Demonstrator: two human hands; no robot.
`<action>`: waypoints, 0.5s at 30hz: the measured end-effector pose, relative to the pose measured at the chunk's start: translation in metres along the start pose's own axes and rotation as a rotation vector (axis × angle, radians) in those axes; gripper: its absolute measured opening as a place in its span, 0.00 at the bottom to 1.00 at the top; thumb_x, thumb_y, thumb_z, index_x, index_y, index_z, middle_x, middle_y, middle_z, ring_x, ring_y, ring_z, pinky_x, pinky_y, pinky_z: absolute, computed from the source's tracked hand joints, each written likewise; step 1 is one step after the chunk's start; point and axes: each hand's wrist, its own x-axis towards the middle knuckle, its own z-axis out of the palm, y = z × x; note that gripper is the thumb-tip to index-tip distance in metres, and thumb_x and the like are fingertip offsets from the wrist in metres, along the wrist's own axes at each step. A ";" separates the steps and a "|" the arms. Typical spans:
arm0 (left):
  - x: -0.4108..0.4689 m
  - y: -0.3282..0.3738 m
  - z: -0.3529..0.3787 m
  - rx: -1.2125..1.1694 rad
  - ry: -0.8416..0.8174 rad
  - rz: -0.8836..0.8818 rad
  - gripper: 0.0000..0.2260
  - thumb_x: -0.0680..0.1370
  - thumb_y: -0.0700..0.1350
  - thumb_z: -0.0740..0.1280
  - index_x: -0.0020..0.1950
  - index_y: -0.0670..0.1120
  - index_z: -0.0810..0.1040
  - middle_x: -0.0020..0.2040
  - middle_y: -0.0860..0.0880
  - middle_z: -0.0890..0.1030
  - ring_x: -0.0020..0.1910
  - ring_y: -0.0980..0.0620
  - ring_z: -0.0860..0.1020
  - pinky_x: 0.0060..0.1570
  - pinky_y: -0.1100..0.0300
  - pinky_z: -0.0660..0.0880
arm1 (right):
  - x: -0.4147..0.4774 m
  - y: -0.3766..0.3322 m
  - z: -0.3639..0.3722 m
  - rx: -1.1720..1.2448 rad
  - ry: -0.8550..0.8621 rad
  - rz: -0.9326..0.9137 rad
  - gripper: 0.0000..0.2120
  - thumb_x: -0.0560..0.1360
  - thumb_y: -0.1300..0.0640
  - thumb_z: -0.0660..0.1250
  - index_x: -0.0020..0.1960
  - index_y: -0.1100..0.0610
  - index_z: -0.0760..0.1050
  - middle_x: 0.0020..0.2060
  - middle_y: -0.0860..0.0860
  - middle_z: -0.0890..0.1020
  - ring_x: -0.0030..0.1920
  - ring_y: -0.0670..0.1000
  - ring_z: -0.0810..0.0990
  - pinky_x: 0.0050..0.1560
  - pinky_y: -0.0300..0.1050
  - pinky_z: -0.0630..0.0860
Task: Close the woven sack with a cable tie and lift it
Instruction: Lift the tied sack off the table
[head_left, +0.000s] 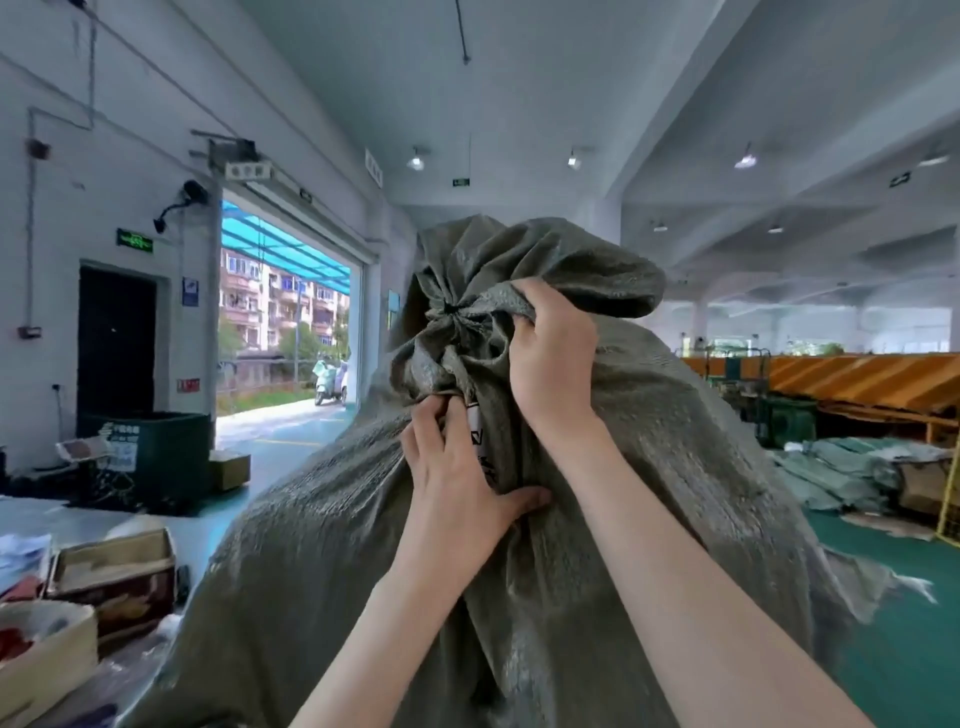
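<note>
A large grey-green woven sack (332, 561) fills the middle of the view, full and standing up in front of me. Its mouth is gathered into a bunched neck (457, 332) with loose fabric flaring above. A dark band pinches the neck at about its middle; I cannot tell if it is the cable tie. My right hand (550, 364) grips the gathered fabric on the right side of the neck. My left hand (457, 467) presses on the sack just below the neck, fingers spread, fingertips at the fold beside a white printed label (480, 441).
Open cardboard boxes (114, 577) with packaged goods stand at the lower left. A dark bin (150, 452) sits by the wall near the open roller door (291, 322). Orange conveyor chutes (852, 379) and piled green sacks (841, 467) lie at the right on a green floor.
</note>
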 end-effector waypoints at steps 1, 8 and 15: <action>0.007 0.002 -0.001 0.002 0.014 0.014 0.47 0.65 0.55 0.75 0.75 0.44 0.52 0.70 0.51 0.50 0.67 0.57 0.48 0.71 0.60 0.51 | 0.006 0.000 0.002 0.015 0.007 -0.023 0.15 0.70 0.70 0.58 0.51 0.65 0.79 0.44 0.59 0.84 0.45 0.57 0.81 0.47 0.44 0.74; 0.057 0.012 -0.012 0.025 0.092 0.091 0.49 0.63 0.55 0.76 0.74 0.40 0.53 0.71 0.45 0.53 0.69 0.51 0.50 0.68 0.62 0.48 | 0.054 -0.003 0.015 0.039 0.059 -0.059 0.15 0.71 0.72 0.58 0.52 0.66 0.79 0.44 0.59 0.84 0.46 0.59 0.81 0.46 0.44 0.71; 0.104 0.017 -0.020 0.026 0.180 0.168 0.49 0.63 0.55 0.76 0.74 0.39 0.54 0.71 0.43 0.55 0.70 0.46 0.53 0.71 0.55 0.53 | 0.098 -0.011 0.020 0.067 0.168 -0.167 0.15 0.71 0.73 0.58 0.53 0.66 0.79 0.44 0.59 0.84 0.45 0.57 0.81 0.48 0.43 0.74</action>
